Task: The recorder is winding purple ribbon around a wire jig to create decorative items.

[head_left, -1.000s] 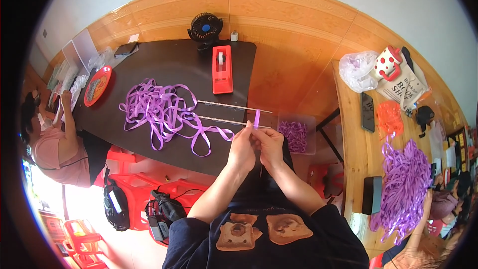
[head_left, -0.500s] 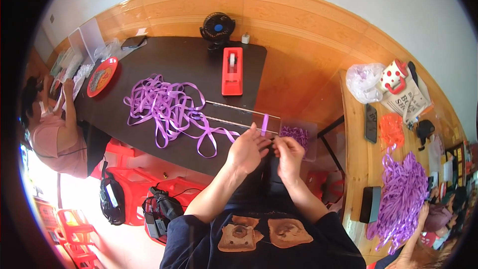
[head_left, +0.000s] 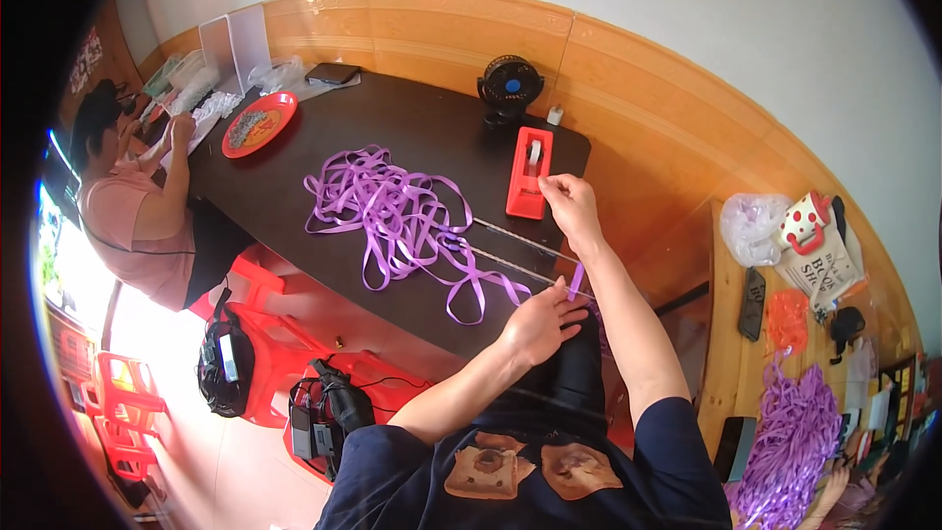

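I see the left hand (head_left: 538, 322) pinching the ribbon (head_left: 397, 216) end at the table (head_left: 294, 177) edge, six o'clock of the pile, keeping it taut, while the right hand (head_left: 567, 201), fingers apparently pinched, reaches the red tape dispenser (head_left: 529, 173) at its nine o'clock.

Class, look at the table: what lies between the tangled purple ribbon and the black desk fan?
In the head view, only bare dark tabletop separates the purple ribbon from the fan; the red tape dispenser stands off to the right.
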Motion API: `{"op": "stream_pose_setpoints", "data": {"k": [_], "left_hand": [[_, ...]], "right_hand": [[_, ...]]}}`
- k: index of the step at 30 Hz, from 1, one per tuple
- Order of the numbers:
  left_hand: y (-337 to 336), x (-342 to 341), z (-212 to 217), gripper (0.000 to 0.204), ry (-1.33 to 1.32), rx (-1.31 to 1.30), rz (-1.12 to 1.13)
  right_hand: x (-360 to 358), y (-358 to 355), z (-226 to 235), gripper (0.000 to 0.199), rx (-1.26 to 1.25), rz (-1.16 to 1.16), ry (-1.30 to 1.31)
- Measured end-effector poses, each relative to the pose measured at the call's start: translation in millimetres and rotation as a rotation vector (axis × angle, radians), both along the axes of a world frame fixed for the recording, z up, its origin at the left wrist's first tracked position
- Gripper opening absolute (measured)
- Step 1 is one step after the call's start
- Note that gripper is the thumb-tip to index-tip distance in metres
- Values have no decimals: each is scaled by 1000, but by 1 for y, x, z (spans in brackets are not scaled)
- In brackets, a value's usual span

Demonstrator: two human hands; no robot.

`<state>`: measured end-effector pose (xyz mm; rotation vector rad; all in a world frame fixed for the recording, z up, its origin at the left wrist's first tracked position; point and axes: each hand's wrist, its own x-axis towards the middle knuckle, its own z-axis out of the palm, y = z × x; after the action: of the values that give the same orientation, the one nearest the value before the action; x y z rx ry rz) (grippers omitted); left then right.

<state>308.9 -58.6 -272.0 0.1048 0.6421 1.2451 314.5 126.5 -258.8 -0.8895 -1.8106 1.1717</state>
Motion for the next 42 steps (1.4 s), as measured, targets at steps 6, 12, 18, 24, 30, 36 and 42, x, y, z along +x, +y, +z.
{"op": "stream_pose_setpoints", "data": {"k": [6, 12, 18, 24, 30, 36, 42], "left_hand": [[0, -3, 1, 38, 2, 24, 0], [4, 0, -10, 34, -19, 100, -8], [0, -2, -4, 35, -23, 97, -6], [-2, 2, -4, 40, -1, 92, 43], [-1, 3, -9, 38, 11, 82, 51], [-3, 4, 5, 37, 2, 87, 43], [2, 5, -5, 40, 9, 63, 6]], "right_hand": [[-33, 1, 3, 17, -375, -46, 174], [-43, 6, 3, 8, -390, -143, 191], [-28, -27, 28, 13, -467, -71, 306], [-9, -55, 26, 9, -466, -19, 330], [-7, -55, -5, 9, -443, -90, 179], [-11, -37, -25, 15, -100, -205, -80], [-2, -14, -18, 8, -123, -165, -210]]}}
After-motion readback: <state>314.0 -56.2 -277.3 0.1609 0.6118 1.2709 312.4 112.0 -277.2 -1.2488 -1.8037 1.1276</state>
